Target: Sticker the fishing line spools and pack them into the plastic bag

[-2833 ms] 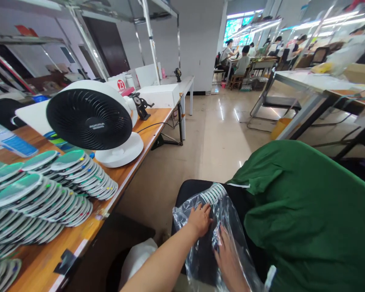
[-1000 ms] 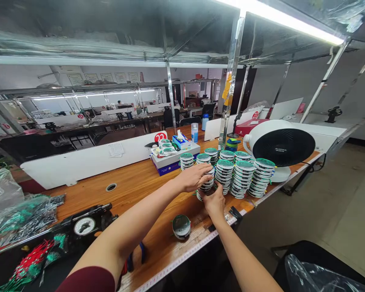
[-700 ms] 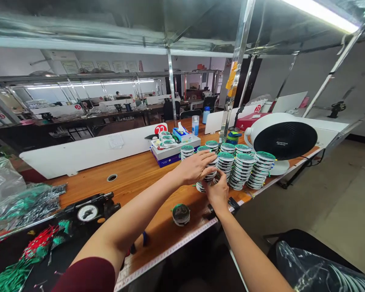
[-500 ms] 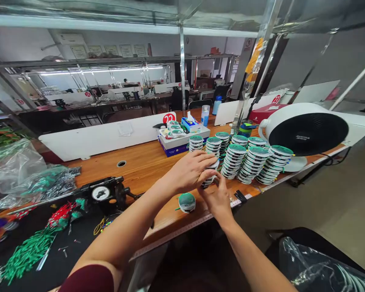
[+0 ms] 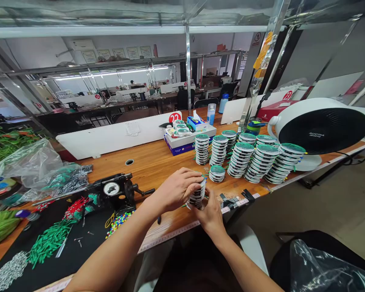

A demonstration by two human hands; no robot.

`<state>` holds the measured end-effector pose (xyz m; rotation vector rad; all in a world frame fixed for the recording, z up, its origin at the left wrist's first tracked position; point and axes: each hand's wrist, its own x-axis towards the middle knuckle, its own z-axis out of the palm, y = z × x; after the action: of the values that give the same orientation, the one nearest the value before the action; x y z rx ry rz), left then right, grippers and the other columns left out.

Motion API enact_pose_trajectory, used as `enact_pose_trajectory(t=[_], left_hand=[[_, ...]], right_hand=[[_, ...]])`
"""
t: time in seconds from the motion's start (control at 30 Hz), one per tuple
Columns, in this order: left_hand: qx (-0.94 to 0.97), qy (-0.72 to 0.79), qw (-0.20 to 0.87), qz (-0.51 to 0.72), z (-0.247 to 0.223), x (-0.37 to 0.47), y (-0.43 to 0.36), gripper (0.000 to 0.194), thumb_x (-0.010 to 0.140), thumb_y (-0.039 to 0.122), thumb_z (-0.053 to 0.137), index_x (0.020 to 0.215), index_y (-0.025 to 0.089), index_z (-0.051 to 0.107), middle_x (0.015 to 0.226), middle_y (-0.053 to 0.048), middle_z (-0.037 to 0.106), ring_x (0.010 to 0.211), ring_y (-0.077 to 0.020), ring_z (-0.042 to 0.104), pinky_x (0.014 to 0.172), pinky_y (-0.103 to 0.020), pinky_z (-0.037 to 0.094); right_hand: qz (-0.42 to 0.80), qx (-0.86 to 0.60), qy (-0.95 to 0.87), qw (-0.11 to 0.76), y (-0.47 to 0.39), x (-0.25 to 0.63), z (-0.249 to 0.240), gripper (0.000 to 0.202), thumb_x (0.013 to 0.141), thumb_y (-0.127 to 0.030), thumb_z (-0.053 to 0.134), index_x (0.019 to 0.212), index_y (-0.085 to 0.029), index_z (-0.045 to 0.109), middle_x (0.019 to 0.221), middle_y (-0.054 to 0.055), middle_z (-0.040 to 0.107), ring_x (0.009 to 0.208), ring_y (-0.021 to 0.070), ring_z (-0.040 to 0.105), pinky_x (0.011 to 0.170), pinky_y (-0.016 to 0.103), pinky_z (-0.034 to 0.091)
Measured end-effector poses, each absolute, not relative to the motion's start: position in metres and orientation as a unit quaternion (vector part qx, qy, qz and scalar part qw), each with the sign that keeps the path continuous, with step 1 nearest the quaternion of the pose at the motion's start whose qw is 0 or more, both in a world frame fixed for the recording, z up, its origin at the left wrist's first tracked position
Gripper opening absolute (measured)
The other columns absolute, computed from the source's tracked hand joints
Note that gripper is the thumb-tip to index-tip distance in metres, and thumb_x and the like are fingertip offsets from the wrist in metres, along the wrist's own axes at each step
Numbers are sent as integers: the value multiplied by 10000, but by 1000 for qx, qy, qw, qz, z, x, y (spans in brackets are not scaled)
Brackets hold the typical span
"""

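A stack of round white spools with green labels (image 5: 197, 196) stands near the front edge of the wooden table, held between both my hands. My left hand (image 5: 182, 188) is closed over its top and left side. Around the stack's right side and low down curl the fingers of my right hand (image 5: 209, 213). Parts of the spools are hidden by my fingers. Just behind sits a short stack of spools (image 5: 217, 174), apart from my hands. Several taller spool stacks (image 5: 240, 160) stand to the right and behind.
A black hand-cranked winder (image 5: 118, 190) is at left, its crank reaching toward my left forearm. Colored beads (image 5: 118, 224) and green tubes (image 5: 50, 239) lie on a black mat. A white fan (image 5: 319, 125) stands right. Behind are a box (image 5: 182, 144) and a white divider (image 5: 115, 136).
Both hands have moved left from the tall stacks to where a lone spool lay, holding a stack there. A short stack now shows where they were. The view has shifted slightly.
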<state>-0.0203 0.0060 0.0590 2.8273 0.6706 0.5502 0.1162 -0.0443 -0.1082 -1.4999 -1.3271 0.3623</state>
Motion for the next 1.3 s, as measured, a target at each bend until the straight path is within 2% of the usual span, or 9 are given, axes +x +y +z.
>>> enact_pose_trajectory(t=[0.23, 0.33, 0.43, 0.57, 0.77, 0.97, 1.1, 1.2, 1.3], left_hand=[[935, 288, 83, 191, 69, 2, 27, 531, 1073, 428, 264, 995, 158, 714, 1087, -87, 707, 1039, -218, 601, 979, -390, 441], [931, 297, 97, 189, 68, 23, 39, 544, 1070, 467, 234, 1194, 163, 668, 1327, -103, 617, 1249, -235, 524, 1095, -425, 378], [937, 321, 109, 86, 60, 40, 43, 564, 1049, 558, 253, 1412, 235, 539, 1500, -86, 491, 1406, -282, 400, 1160, -542, 281], [934, 343, 93, 30, 53, 47, 39, 587, 1028, 623, 249, 1404, 298, 560, 1484, -67, 513, 1407, -306, 401, 1146, -562, 282], [921, 349, 139, 102, 55, 42, 39, 594, 1029, 598, 284, 1492, 262, 442, 1531, -99, 444, 1427, -287, 365, 1176, -562, 242], [876, 370, 167, 262, 57, 13, 41, 516, 1020, 530, 369, 1406, 224, 520, 1490, -87, 486, 1409, -238, 397, 1215, -476, 241], [798, 436, 308, 282, 28, -18, 36, 715, 897, 580, 582, 1456, 159, 435, 1492, -170, 476, 1384, -293, 450, 1158, -475, 355], [722, 434, 466, 270, 10, -27, 28, 641, 903, 590, 560, 1363, 145, 538, 1414, -154, 565, 1323, -291, 518, 1129, -454, 397], [706, 387, 520, 285, 17, -23, 16, 568, 928, 613, 507, 1206, 141, 658, 1305, -109, 649, 1238, -275, 574, 1121, -430, 404]], right_hand=[[119, -598, -583, 537, -43, 115, -104, 802, 803, -550, 688, 1436, -151, 400, 1257, 159, 616, 1142, 309, 602, 966, 468, 485], [134, -605, -575, 534, -43, 112, -103, 787, 788, -492, 715, 1428, -153, 405, 1237, 159, 630, 1112, 321, 618, 946, 477, 495], [140, -611, -573, 527, -44, 112, -103, 796, 742, -453, 759, 1397, -152, 421, 1208, 159, 639, 1101, 331, 622, 928, 479, 507], [133, -595, -584, 535, -43, 114, -105, 760, 718, -382, 764, 1356, -133, 435, 1207, 179, 634, 1120, 331, 624, 918, 464, 527], [132, -582, -580, 554, -40, 113, -109, 798, 746, -374, 735, 1425, -124, 399, 1288, 195, 602, 1157, 325, 615, 957, 468, 520], [161, -581, -592, 535, -45, 119, -105, 876, 772, -413, 737, 1498, -141, 329, 1325, 178, 581, 1198, 321, 587, 999, 483, 492], [163, -596, -585, 525, -45, 119, -104, 868, 770, -440, 730, 1486, -126, 354, 1284, 192, 599, 1160, 331, 608, 975, 492, 503], [153, -596, -580, 534, -45, 118, -101, 821, 780, -456, 715, 1463, -132, 394, 1239, 182, 626, 1108, 315, 635, 954, 481, 516], [126, -576, -591, 551, -46, 119, -90, 786, 806, -484, 689, 1451, -136, 405, 1233, 177, 636, 1130, 310, 631, 966, 484, 517]])
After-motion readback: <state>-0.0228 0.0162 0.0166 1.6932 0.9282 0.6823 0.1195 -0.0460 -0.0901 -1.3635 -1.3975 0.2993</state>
